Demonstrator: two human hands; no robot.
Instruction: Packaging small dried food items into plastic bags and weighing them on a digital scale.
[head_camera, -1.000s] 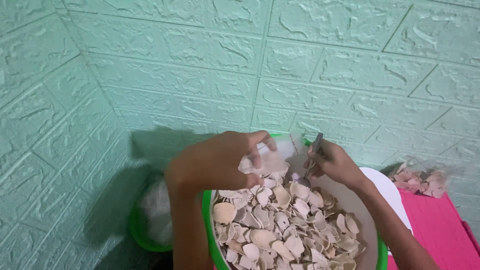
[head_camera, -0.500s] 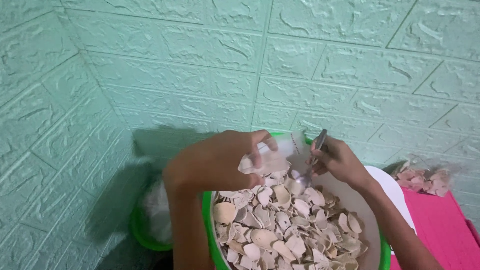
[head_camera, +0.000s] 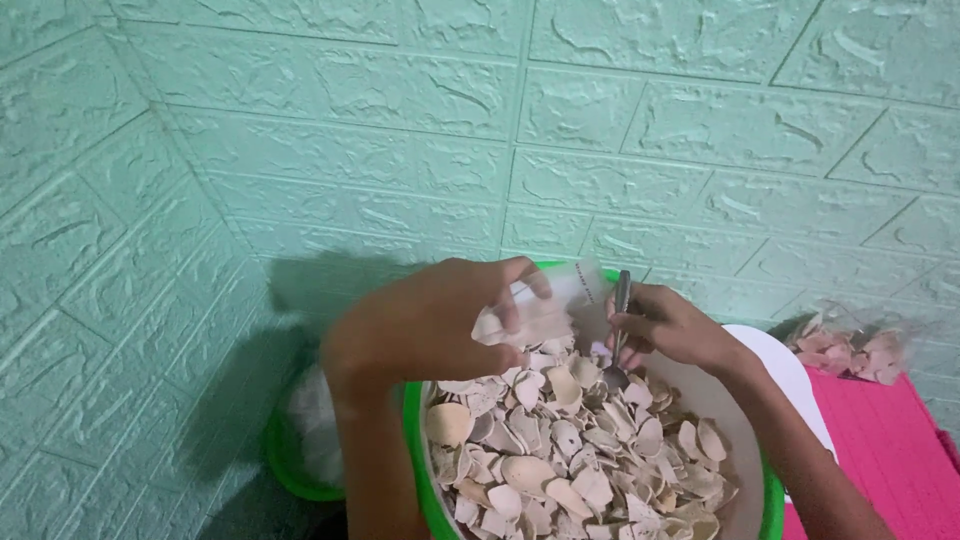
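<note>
My left hand grips a small clear plastic bag partly filled with pale chips, held over the far rim of a green-rimmed bowl. The bowl is heaped with pale oval chips. My right hand holds a metal spoon upright, its bowl end dipped into the chips just right of the bag's mouth. Both hands are close together above the back of the bowl.
A second green bowl sits lower left, mostly behind my left arm. A clear bag of pinkish chips lies at right beside a pink surface. A white round lid pokes out behind my right wrist. Green brick-patterned wall surrounds.
The spoon has swung from slanted to nearly upright and dipped lower into the chips. My left hand and the bag have barely moved.
</note>
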